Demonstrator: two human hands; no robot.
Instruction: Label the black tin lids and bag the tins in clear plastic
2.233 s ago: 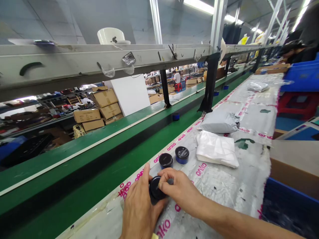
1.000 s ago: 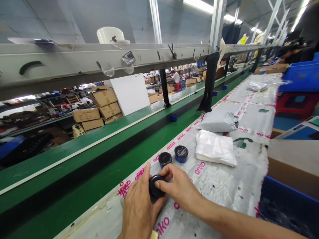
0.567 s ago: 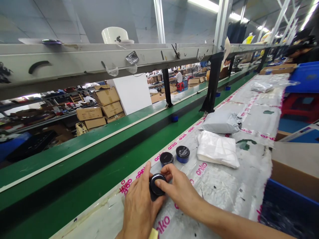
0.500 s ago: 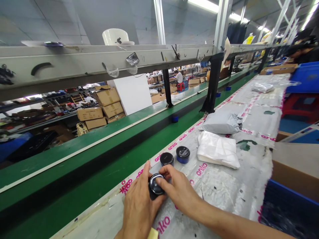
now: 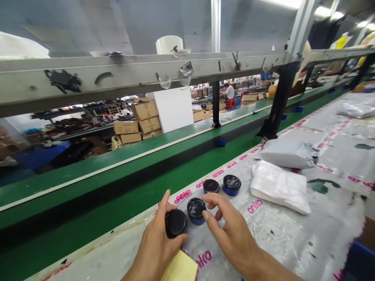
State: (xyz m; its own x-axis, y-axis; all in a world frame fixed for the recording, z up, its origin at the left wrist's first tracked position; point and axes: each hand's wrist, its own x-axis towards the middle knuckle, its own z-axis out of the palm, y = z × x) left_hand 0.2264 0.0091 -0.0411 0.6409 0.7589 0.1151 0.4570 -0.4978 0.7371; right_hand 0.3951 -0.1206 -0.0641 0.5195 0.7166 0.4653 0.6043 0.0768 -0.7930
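My left hand [image 5: 158, 238] is closed around a round container with a black lid [image 5: 176, 223] and a blue lower part. Beside it on the plastic-covered table stands a second black-lidded blue container [image 5: 196, 210]. My right hand [image 5: 230, 226] is at that container's right edge, thumb and forefinger apart, with nothing gripped; whether the fingertips touch it I cannot tell. Two more such containers, a plain-topped one [image 5: 211, 186] and one with a shinier lid [image 5: 232, 183], stand just behind. A yellow paper pad [image 5: 181, 267] lies under my left wrist.
A folded white bundle [image 5: 279, 185] and a grey plastic parcel [image 5: 287, 153] lie to the right. Left of the table runs a green conveyor [image 5: 140, 191] with a few small blue items on it. A black-wrapped post [image 5: 279, 101] rises at the table's far edge.
My right hand has drawn off to the right from the container both hands were at. A shiny-lidded container now stands between the hands, and the left holds a matte-lidded one. The view has turned left.
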